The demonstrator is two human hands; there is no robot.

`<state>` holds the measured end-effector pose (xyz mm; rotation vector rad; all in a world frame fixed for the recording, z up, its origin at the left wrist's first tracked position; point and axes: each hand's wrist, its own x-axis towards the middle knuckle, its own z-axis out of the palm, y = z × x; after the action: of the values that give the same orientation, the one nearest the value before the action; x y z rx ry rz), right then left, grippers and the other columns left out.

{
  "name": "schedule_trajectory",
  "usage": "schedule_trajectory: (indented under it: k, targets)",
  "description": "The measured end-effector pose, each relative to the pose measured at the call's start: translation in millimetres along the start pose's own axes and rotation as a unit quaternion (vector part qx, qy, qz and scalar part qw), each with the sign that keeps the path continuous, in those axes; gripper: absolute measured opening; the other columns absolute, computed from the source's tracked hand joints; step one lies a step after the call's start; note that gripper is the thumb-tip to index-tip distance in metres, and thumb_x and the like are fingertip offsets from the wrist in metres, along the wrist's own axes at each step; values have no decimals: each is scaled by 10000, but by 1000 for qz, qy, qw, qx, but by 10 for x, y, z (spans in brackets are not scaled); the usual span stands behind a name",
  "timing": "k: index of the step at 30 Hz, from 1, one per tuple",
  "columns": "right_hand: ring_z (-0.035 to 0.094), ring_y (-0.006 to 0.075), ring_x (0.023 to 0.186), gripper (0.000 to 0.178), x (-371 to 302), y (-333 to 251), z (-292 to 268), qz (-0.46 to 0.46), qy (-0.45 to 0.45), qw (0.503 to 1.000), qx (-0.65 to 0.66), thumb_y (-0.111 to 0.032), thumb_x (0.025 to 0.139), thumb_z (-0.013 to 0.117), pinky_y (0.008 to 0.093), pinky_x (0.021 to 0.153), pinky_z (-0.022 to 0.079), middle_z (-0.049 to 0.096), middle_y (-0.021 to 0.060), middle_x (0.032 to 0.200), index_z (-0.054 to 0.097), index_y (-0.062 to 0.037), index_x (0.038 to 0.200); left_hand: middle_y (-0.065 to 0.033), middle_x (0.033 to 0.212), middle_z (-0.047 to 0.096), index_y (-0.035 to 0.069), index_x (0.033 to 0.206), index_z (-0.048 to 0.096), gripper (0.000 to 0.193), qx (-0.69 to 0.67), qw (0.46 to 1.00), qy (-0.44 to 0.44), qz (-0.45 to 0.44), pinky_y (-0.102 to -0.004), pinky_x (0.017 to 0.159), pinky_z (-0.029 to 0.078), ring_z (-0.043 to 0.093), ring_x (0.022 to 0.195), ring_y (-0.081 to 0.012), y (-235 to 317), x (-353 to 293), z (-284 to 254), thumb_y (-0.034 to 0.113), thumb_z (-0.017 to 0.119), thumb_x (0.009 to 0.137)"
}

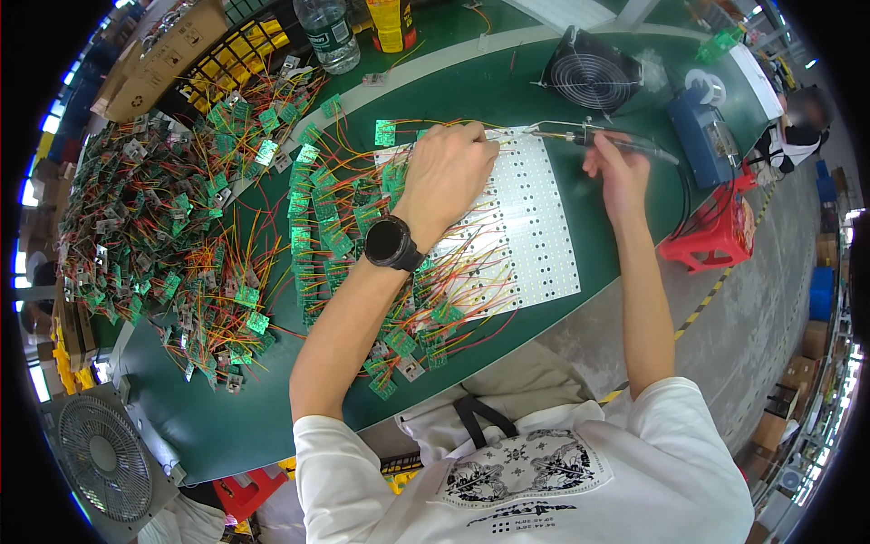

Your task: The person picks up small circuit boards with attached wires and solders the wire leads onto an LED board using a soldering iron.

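A white perforated panel (pixel 542 227) lies on the green bench, with red and yellow wires (pixel 476 263) running onto it from rows of small green circuit boards (pixel 337 238). My left hand (pixel 451 172), a black watch (pixel 391 243) on its wrist, rests over the panel's far left part. Its fingers are closed on thin wires near the far edge; the fingertips are partly hidden. In my right hand (pixel 622 172) is a soldering iron (pixel 625 140) with a thin metal feed tube (pixel 557 123). The iron's tip points left, close to the panel's far edge and my left fingertips.
A large heap of wired circuit boards (pixel 136 218) covers the bench's left. A bottle (pixel 328 36), a yellow container (pixel 391 25) and a black fan (pixel 594 72) stand at the back. Right are a blue soldering station (pixel 702 136) and red stool (pixel 711 238). Another person (pixel 797 136) sits beyond.
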<state>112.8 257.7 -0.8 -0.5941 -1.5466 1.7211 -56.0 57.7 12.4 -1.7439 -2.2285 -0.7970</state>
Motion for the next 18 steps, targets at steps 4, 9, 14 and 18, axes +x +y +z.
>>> schedule_trajectory:
  k: [4, 9, 14, 18]
  targets:
    - [604, 164, 583, 198, 3, 30, -10, -4, -10, 1000, -7, -80, 859, 663, 251, 527, 450, 644, 120, 747, 621, 69, 982, -90, 824, 630, 65, 856, 703, 105, 30, 999, -3, 20, -408, 708, 478, 602, 743, -306, -15, 23, 29, 127, 637, 804]
    - [607, 167, 575, 202, -8, 25, -12, -1, -12, 1000, -18, -86, 858, 668, 250, 515, 450, 644, 123, 747, 620, 71, 976, -88, 823, 632, 62, 843, 692, 87, 54, 999, -3, 9, -407, 706, 490, 611, 739, -309, 13, 36, 71, 114, 638, 799]
    - [607, 168, 569, 201, 5, 55, -5, -5, -17, 999, -26, -85, 854, 673, 249, 509, 448, 642, 125, 741, 622, 72, 968, -91, 823, 630, 58, 839, 683, 82, 52, 998, 11, 14, -409, 678, 495, 608, 709, -316, -27, 36, 117, 112, 631, 805]
    - [605, 169, 564, 198, -2, 60, -20, -13, -14, 999, -33, -83, 855, 672, 246, 507, 447, 642, 127, 737, 624, 75, 963, -92, 819, 626, 55, 832, 677, 87, 56, 998, 12, 14, -408, 656, 495, 605, 696, -318, -4, 45, 111, 119, 621, 815]
